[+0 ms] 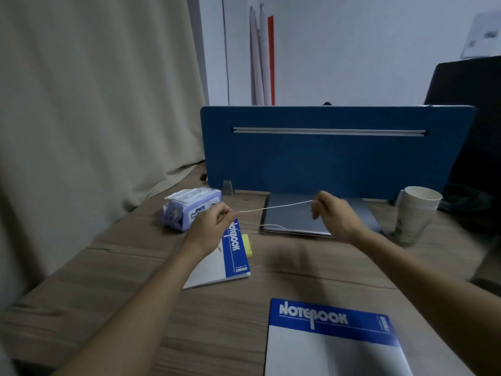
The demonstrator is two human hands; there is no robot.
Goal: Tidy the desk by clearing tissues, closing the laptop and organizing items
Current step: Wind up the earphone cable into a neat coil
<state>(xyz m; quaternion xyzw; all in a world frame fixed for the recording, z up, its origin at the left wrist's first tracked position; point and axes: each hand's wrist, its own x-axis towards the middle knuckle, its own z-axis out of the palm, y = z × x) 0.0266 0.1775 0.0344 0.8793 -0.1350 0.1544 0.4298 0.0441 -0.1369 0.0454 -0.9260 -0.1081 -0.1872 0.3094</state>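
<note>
A thin white cable [276, 207] is stretched taut between my two hands above the desk. My left hand [210, 229] pinches its left end, and my right hand [334, 215] pinches the other end. A loose loop of the cable [272, 226] hangs down by the grey laptop [292, 218], which lies shut against the blue divider. A purple pack of wet wipes [184, 213] lies left of my left hand. One blue-and-white notebook [230, 256] lies under my left wrist with a yellow sticky pad [248, 246] beside it. A second notebook [333, 340] lies at the near edge.
A blue desk divider [336, 156] stands along the back of the wooden desk [135, 272]. A stack of paper cups [416, 213] stands at the right, next to a dark chair back [471, 126]. A beige curtain [89, 99] hangs at the left.
</note>
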